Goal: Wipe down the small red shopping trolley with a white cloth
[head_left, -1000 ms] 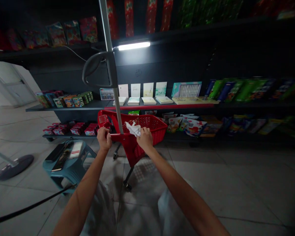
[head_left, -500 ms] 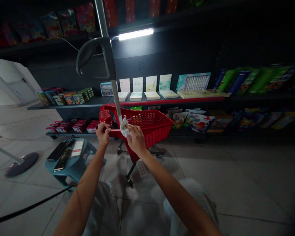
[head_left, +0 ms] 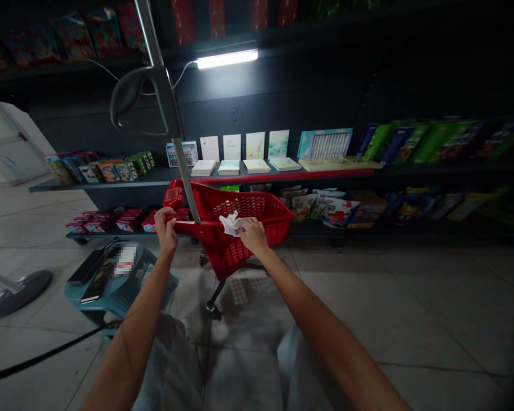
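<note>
Your left hand [head_left: 166,228] curls around the left end of the red cart handle [head_left: 189,228]; your right hand [head_left: 252,235] pinches a crumpled white cloth [head_left: 231,224] at the basket's [head_left: 279,229] near upper edge. Steady the handle and press the cloth flat along that edge.

Between the left hand [head_left: 166,226] and the right hand [head_left: 253,235], a grey metal pole [head_left: 185,177] slants from the handlebar [head_left: 188,228] to the top edge, barring a straight sideways pass. Its dark loop handle [head_left: 168,108] narrows the upper left of the frame. A gap separates the pole from the crumpled white tissue [head_left: 230,225]. At centre, the red shopping cart [head_left: 212,245] is open from above; behind it, the red-edged shelf [head_left: 304,174] blocks forward reach. Open tiled floor [head_left: 389,319] spreads lower right; a blue plastic stool [head_left: 128,279] obstructs lower left.
</note>
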Demonstrator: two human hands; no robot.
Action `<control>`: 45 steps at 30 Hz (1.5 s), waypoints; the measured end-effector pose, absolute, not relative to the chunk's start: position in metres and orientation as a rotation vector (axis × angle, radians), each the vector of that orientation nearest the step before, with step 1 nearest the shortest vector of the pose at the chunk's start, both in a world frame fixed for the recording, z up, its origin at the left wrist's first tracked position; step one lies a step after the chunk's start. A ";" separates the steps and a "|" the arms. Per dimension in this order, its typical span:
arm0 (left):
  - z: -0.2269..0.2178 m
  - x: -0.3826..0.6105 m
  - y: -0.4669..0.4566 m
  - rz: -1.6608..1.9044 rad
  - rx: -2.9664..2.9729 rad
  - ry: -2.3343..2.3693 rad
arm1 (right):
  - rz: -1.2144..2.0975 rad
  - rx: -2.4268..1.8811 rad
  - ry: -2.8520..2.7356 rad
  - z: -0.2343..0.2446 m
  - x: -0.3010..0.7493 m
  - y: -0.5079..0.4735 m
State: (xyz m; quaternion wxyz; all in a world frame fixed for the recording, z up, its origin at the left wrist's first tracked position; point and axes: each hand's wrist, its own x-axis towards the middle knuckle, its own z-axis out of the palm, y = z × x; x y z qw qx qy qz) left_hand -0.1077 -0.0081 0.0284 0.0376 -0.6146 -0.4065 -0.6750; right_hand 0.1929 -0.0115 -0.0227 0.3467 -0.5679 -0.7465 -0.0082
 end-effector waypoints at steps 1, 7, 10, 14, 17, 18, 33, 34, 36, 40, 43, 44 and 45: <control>0.026 -0.109 -0.008 -2.084 -1.854 -1.260 | -0.024 -1.482 -1.936 -0.027 0.200 -0.010; 0.008 -0.122 -0.017 -2.128 -1.918 -1.282 | -0.020 -1.450 -1.935 -0.049 0.230 0.000; 0.006 -0.130 -0.020 -2.067 -1.983 -1.228 | 0.023 -1.347 -1.930 -0.061 0.240 0.006; 0.008 -0.133 -0.021 -2.034 -1.951 -1.248 | 0.082 -1.231 -1.904 -0.074 0.261 0.012; 0.009 -0.134 -0.020 -2.002 -1.958 -1.270 | 0.064 -1.269 -1.877 -0.080 0.284 0.014; 0.008 -0.134 -0.020 -1.994 -1.961 -1.262 | 0.060 -1.284 -1.860 -0.082 0.292 0.014; 0.010 -0.135 -0.013 -2.067 -1.921 -1.280 | -0.020 -1.355 -1.704 -0.106 0.361 0.003; 0.010 -0.133 -0.013 -2.078 -1.909 -1.287 | -0.019 -1.351 -1.696 -0.105 0.359 0.002; 0.008 -0.130 -0.014 -2.095 -1.879 -1.306 | -0.007 -1.353 -1.673 -0.103 0.354 0.001; -0.007 -0.124 -0.012 -2.257 -1.740 -1.414 | 0.044 -1.373 -1.642 -0.096 0.348 0.002; -0.024 -0.119 -0.007 -2.512 -1.665 -1.537 | 0.059 -1.338 -1.615 -0.090 0.342 0.003; -0.029 -0.117 -0.005 -2.554 -1.673 -1.572 | 0.045 -1.330 -1.587 -0.088 0.339 0.003; -0.033 -0.115 -0.004 -2.575 -1.698 -1.609 | 0.022 -1.333 -1.546 -0.086 0.336 0.003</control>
